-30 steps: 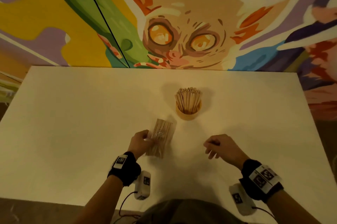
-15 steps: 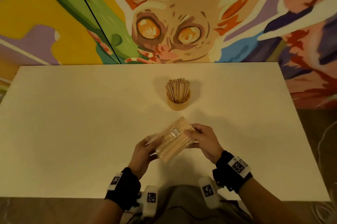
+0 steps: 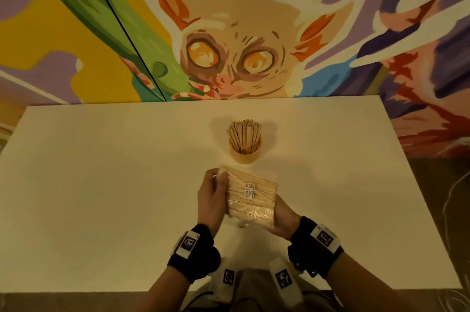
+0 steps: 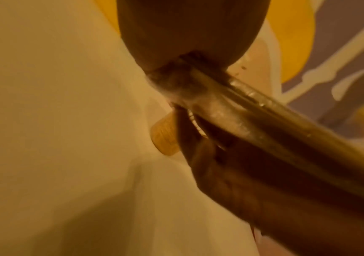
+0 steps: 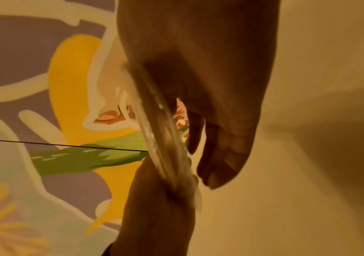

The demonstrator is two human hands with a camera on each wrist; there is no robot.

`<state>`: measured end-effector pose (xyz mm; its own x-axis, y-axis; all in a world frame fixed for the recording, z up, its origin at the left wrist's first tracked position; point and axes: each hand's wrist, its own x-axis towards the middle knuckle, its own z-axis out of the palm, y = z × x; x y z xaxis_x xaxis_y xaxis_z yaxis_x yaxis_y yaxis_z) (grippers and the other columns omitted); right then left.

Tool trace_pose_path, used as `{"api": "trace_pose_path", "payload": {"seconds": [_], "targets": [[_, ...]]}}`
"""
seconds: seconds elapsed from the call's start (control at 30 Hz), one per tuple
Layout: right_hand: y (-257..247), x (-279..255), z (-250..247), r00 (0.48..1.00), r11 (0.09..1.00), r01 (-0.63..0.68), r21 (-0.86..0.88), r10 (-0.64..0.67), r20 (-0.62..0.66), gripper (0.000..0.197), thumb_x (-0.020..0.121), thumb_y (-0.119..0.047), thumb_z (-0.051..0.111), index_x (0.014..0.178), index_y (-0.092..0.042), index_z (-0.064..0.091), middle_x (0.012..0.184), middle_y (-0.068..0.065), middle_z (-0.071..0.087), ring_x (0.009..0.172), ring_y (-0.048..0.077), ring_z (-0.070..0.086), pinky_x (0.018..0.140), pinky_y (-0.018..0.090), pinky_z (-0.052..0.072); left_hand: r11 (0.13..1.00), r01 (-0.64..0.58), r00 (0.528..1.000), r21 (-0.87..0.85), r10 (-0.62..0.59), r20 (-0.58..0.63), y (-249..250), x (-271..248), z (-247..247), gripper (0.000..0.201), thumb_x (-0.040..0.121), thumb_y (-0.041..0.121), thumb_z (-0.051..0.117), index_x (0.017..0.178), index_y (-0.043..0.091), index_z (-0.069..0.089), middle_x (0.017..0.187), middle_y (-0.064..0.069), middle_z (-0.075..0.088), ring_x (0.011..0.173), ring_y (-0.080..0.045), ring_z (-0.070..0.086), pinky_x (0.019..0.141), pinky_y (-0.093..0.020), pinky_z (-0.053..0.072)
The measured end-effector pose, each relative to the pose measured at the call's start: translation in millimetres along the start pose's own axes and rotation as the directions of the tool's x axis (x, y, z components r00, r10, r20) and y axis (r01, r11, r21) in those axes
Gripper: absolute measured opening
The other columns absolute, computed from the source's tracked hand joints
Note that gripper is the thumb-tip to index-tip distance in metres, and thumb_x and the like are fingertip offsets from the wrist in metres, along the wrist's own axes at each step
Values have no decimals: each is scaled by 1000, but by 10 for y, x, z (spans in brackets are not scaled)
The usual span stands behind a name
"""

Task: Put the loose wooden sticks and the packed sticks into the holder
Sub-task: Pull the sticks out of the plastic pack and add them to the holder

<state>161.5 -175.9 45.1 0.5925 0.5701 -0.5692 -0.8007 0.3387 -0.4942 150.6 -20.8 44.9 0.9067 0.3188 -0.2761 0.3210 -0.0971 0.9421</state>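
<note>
A clear plastic pack of wooden sticks with a small white label is held above the table in front of me, between both hands. My left hand grips its left edge, thumb on top near the far corner. My right hand holds its near right edge from below. The left wrist view shows the pack pinched edge-on. The same pack runs edge-on between both hands in the right wrist view. Just beyond the pack stands the round wooden holder, full of upright loose sticks.
The white table carries only the holder. Its far edge meets a painted mural wall. The near edge lies just past my wrists, and dark floor shows to the right of the table.
My left hand lifted the pack off the table and my right hand joined it. The pack has since turned so its length points toward the holder, both hands still on it.
</note>
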Motion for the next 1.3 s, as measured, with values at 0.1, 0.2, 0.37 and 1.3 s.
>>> {"api": "trace_pose_path", "payload": {"seconds": [0.1,0.2,0.37,1.3], "targets": [[64,-16,-27,979,993,-39,115,15,201,63,80,-49,72,132,-16,62,137,13,60,126,33,58,105,55,44,993,-73,997,93,70,29,25,-18,75,22,99,43,46,106,25,57,93,5,68,84,-13,65,75,-36,57],[82,27,-24,974,980,-121,161,86,211,60,94,-40,56,145,-11,45,145,20,49,133,39,47,113,60,28,981,-126,992,145,124,29,15,-8,61,29,93,55,44,106,32,57,100,9,66,93,-13,64,80,-41,56],[73,121,-78,996,995,-43,88,50,-73,44,100,-32,36,111,-12,74,117,14,71,104,28,68,90,39,54,987,-155,987,30,156,-37,76,-34,5,11,100,29,51,104,24,60,98,12,67,90,-8,62,78,-24,51],[-368,-263,-461,574,386,130,-913,-781,-248,22,81,-31,79,69,-16,68,72,-9,65,60,7,49,62,15,41,920,244,947,-308,-294,-130,-338,20,-688,22,100,21,50,80,19,60,73,1,68,70,-24,63,67,-41,52]]}}
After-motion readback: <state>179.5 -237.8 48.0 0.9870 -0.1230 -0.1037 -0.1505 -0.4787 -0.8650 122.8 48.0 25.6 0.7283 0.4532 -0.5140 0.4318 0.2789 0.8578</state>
